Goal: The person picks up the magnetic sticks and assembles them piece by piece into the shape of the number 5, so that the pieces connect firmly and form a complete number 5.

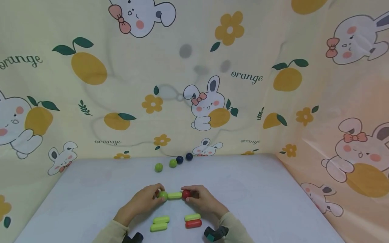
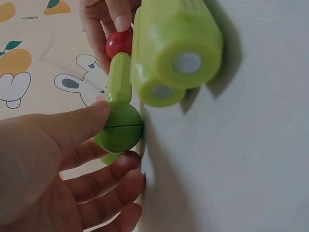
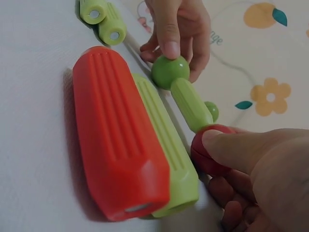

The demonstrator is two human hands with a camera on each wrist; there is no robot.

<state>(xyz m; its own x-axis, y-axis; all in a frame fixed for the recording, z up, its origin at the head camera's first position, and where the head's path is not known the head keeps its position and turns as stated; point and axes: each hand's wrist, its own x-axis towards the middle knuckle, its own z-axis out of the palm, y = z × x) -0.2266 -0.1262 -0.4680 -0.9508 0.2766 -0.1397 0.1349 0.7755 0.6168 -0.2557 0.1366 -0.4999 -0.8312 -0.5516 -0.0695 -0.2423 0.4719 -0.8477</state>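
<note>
My left hand [image 1: 148,199] pinches a green ball [image 1: 163,195] between thumb and fingers. A light green ribbed rod [image 1: 174,195] runs from that ball to a red ball [image 1: 186,194], joining both in a short straight bar. The red ball is pinched by my right hand [image 1: 204,199]; in the right wrist view the thumb lies over the red ball [image 3: 211,150]. Nearer to me lie two light green rods [image 1: 159,223] on the left. On the right a light green rod [image 1: 192,217] lies beside a red rod [image 1: 193,223]. Pale round discs show on the rod ends in the wrist views.
Toward the back edge of the white table [image 1: 243,189] sit two green balls, one [image 1: 158,167] left of the other [image 1: 173,163], and two dark blue balls [image 1: 179,160]. A patterned cloth [image 1: 127,84] hangs behind and along the sides.
</note>
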